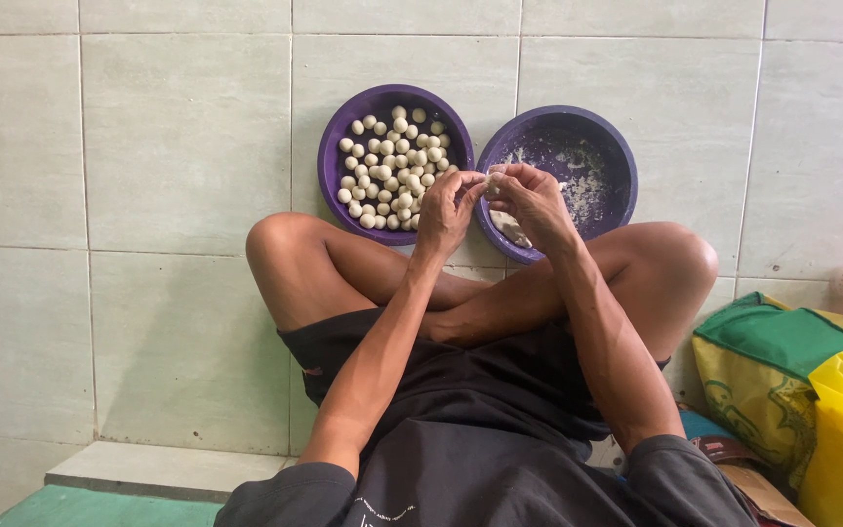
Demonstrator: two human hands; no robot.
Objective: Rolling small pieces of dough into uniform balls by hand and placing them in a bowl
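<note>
- Sitting cross-legged on the tiled floor (148, 146), both arms stretched out in front of me over my knees.
- My left hand (446, 210) and right hand (531, 200) meet fingertip to fingertip, both pinched narrow around one small dough piece (491, 182) between them.
- That piece sits right over the gap between the two bowls.
- Left purple bowl (336, 137) is loaded with small white dough balls (392, 166), all rolled and piled together.
- Right purple bowl (617, 156) is mostly floury smears, with a lump of dough (509, 227) near its closer rim, partly hidden by my right hand.
- Green and yellow bags (792, 381) sit by my right knee.
</note>
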